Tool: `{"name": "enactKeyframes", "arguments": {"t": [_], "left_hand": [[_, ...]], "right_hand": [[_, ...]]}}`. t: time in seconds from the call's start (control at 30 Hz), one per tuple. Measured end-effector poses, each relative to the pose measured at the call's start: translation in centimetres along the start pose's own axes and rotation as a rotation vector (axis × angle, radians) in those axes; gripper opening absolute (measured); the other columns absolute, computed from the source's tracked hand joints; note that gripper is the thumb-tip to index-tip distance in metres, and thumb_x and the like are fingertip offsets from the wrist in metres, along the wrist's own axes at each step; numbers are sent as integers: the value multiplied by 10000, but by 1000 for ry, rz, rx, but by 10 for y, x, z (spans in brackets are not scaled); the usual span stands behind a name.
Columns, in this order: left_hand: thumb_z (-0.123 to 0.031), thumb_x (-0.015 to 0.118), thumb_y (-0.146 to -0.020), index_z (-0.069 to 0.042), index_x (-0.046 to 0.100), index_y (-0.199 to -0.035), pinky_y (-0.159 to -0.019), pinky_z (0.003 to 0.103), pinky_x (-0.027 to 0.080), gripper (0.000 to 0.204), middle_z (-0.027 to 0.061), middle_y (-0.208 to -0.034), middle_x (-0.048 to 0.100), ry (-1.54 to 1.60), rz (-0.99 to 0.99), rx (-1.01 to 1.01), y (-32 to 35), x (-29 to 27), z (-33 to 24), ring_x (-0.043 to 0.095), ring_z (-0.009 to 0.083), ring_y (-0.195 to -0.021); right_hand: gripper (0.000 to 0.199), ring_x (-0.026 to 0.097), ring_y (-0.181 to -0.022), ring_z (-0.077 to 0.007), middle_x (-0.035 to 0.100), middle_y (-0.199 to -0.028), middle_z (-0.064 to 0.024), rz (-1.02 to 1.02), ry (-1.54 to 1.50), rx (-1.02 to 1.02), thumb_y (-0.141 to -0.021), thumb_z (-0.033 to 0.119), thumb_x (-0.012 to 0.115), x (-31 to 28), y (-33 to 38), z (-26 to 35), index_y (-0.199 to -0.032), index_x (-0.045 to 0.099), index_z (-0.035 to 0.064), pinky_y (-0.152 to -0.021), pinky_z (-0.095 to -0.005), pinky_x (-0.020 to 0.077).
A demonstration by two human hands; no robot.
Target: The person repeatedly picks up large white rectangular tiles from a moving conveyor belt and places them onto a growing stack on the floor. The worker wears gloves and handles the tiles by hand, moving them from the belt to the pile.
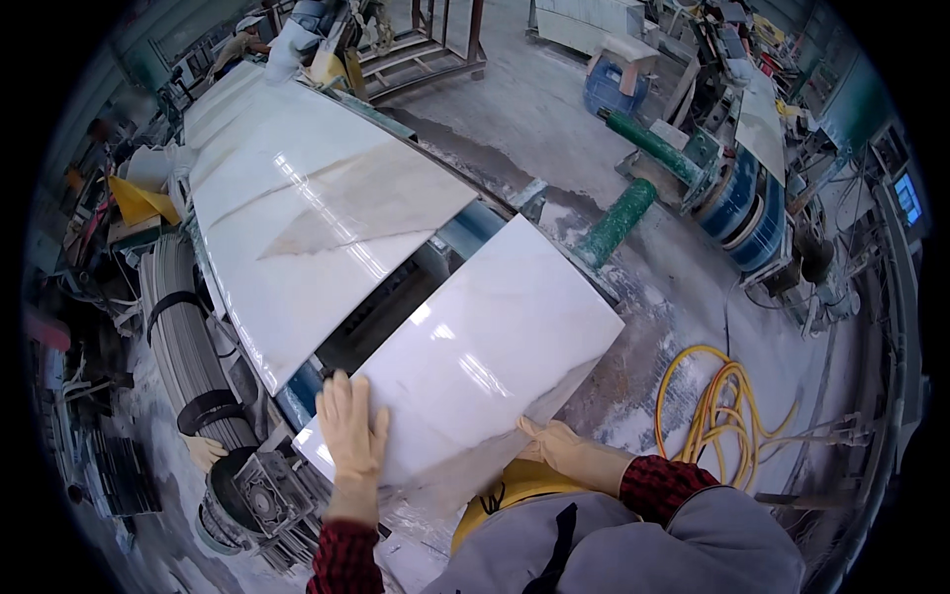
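L hand (352,428) w/ thumb spread on glossy veined slab (485,327), R hand (560,445) at nr edge, can't tell if pinching, bigger slab (297,208) beyond

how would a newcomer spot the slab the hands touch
Find the long machine bed running from upper left toward the person. At its near end lies a glossy white slab, left hand on it, right hand at its near edge. Unlike the longer, tan-patched slab beyond the dark gap, it is mostly plain white.
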State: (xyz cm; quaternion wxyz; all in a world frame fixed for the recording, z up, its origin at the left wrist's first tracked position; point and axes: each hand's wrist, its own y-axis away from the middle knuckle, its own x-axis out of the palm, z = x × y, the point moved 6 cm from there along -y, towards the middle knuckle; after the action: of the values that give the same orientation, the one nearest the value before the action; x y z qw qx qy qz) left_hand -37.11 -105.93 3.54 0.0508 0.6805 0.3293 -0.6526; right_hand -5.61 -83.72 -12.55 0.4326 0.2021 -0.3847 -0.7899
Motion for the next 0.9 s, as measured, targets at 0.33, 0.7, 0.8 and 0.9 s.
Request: {"name": "enactKeyframes", "arguments": {"t": [0.33,0.7,0.8,0.9], "left_hand": [[-657,965,-989,-4,879,-1183,-857,520,606,687,240,-983,817,363,428,-538,-62,-11,32,737,422,-871],[-337,972,-964,56,623,-857,-624,441,370,536,67,-691,477,252,-30,-557,-100,-114,-54,415,182,-680],[-342,964,-1012,43,647,-853,-634,415,352,523,8,-717,510,398,-66,-628,-131,-92,-104,425,136,-706],[-356,936,-1079,43,708,-864,-645,392,353,507,-17,-744,534,693,-138,-582,-179,-49,-177,435,113,-722]], "right_hand": [[510,782,-1499,-347,767,-1616,-302,479,-489,118,-1334,196,518,13,-27,-27,-1806,540,6,-1332,-446,606],[564,854,-1316,-316,843,-1538,-186,376,292,-533,-1168,139,839,-74,-4,96,-1685,699,-37,-1188,-454,693],[550,870,-1268,-294,883,-1444,-184,114,-165,-258,-1145,317,904,-158,14,138,-1564,814,-27,-1110,-427,695],[583,889,-1192,-289,918,-1352,-205,-134,53,-407,-1109,440,938,-280,52,202,-1445,883,-33,-1035,-393,679]]}}
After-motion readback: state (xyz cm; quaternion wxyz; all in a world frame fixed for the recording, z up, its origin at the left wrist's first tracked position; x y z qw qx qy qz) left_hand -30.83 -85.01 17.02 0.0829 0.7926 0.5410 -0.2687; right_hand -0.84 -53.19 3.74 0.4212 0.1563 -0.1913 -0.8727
